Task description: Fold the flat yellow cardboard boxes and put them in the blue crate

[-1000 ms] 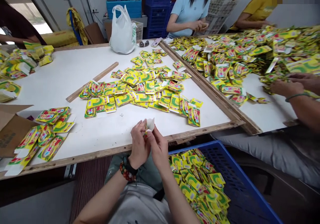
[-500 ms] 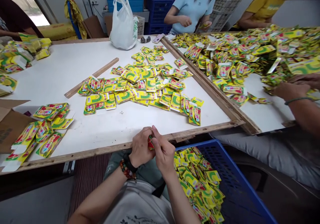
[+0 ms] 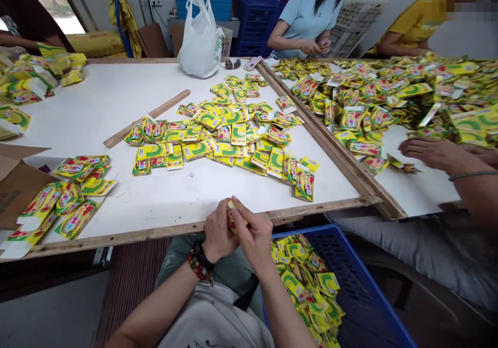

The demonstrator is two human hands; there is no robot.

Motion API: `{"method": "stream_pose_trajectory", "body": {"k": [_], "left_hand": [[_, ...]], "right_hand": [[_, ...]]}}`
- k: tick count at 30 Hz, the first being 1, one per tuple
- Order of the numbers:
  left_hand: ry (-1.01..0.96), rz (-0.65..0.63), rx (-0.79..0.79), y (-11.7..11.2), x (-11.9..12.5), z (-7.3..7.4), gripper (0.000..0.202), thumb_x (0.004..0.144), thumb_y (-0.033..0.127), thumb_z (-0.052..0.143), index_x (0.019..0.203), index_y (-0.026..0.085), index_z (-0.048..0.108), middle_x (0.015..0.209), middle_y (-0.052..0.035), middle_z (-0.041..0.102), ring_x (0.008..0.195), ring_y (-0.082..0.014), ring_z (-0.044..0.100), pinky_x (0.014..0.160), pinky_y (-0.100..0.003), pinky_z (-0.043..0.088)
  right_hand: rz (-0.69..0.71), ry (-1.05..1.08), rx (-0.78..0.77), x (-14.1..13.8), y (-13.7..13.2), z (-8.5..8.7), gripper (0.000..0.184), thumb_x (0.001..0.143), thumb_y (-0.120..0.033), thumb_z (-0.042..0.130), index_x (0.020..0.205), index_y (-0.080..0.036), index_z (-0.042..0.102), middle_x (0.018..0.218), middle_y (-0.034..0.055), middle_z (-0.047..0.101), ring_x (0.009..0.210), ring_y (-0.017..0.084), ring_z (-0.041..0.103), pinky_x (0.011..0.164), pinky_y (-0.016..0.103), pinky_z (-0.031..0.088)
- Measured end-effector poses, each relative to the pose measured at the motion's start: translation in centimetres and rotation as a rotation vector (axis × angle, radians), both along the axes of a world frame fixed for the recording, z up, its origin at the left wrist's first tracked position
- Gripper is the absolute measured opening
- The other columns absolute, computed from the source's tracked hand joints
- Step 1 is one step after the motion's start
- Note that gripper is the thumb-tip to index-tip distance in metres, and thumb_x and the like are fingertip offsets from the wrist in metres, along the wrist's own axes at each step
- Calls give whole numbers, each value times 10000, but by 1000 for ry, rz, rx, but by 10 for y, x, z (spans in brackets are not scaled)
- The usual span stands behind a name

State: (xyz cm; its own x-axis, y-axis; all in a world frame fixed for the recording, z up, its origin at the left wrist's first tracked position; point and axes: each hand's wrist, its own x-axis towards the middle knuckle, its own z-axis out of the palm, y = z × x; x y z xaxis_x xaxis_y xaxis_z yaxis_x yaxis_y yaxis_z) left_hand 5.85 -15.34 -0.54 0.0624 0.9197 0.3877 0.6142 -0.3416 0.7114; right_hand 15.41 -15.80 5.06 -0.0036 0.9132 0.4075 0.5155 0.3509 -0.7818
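Just over the table's front edge, my left hand [image 3: 220,232] and my right hand [image 3: 254,236] come together around one small yellow, green and red carton [image 3: 232,217]. Fingers of both hands wrap it, so only part of its printed face shows. Beyond them on the white table [image 3: 155,203] lies a loose pile of similar cartons [image 3: 218,135]. To the right of my lap, a blue plastic crate [image 3: 369,286] holds many more of these cartons [image 3: 307,286].
Wooden strips [image 3: 319,135] edge and divide the table. A cardboard box [image 3: 19,192] stands at the left beside more cartons [image 3: 75,216]. A white plastic bag [image 3: 200,42] and sunglasses [image 3: 232,64] sit at the back. A co-worker's hand [image 3: 436,153] is at the right-hand heap.
The carton between my hands now shows more of its yellow face and top. The co-worker's hand at the right has moved leftward. The view has shifted slightly.
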Motion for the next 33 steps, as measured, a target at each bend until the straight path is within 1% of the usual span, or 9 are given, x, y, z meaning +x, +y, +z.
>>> {"method": "stream_pose_trajectory", "body": {"k": [6,13,16,20,22,24,26,28,33], "left_hand": [[-18,-13,21,-1,-1,2,500,831,443,460,1215,141,351,893,-87,620,733,-238,633,594,-322,460],[-23,18,31,0,-2,-3,164,851,296,424,984,200,415,718,-20,531,556,-181,523,488,-286,356],[-51,-135,27,-3,-6,8,315,847,354,485,1099,180,410,899,-70,561,717,-202,574,612,-321,459],[-88,-450,-32,-8,-12,31,819,723,614,662,1328,185,314,1243,-147,473,1111,-286,498,898,-416,469],[-111,-502,-67,-10,-12,38,582,845,521,581,1295,211,379,1224,-122,492,1134,-258,476,943,-405,444],[-139,-512,-84,-10,-8,40,306,934,347,484,1211,219,460,1156,-96,524,1102,-221,485,945,-379,437],[-167,-507,-86,-9,-3,41,216,943,257,455,1148,212,506,1114,-88,541,1074,-207,497,930,-364,443],[-204,-466,-107,-7,2,41,199,942,245,451,1120,206,531,1101,-88,558,1063,-205,513,925,-363,450],[-374,-218,-192,0,19,48,473,921,349,502,1347,196,365,1320,-140,495,1172,-241,509,991,-425,433]], "right_hand": [[9,214,-270,6,5,3,325,890,-325,543,1116,-146,693,1029,69,713,763,173,703,671,254,566],[172,-163,80,1,-1,-6,382,906,-246,505,1270,-177,603,1131,104,684,969,188,687,792,268,567],[194,-219,33,20,-12,1,363,932,-223,453,1258,-212,612,1006,83,724,857,154,704,724,237,561],[-132,-555,-255,84,-16,10,342,894,-423,516,1051,-208,731,729,95,723,583,200,667,539,271,504],[-427,-728,-348,120,1,7,564,830,-553,554,1220,-155,641,992,202,700,754,303,688,624,368,517],[-594,-725,-397,148,31,-3,803,819,-553,560,1446,-89,367,1375,298,440,1151,403,554,829,466,486],[-596,-636,-495,164,62,-14,951,806,-504,584,1497,-9,157,1446,336,296,1308,420,388,969,498,402],[-532,-537,-551,164,83,-24,941,813,-408,570,1500,9,80,1371,318,393,1263,397,428,991,494,382],[-501,-429,18,88,57,-41,903,782,-322,595,1518,-121,113,1172,181,444,1113,323,450,965,503,406]]}}
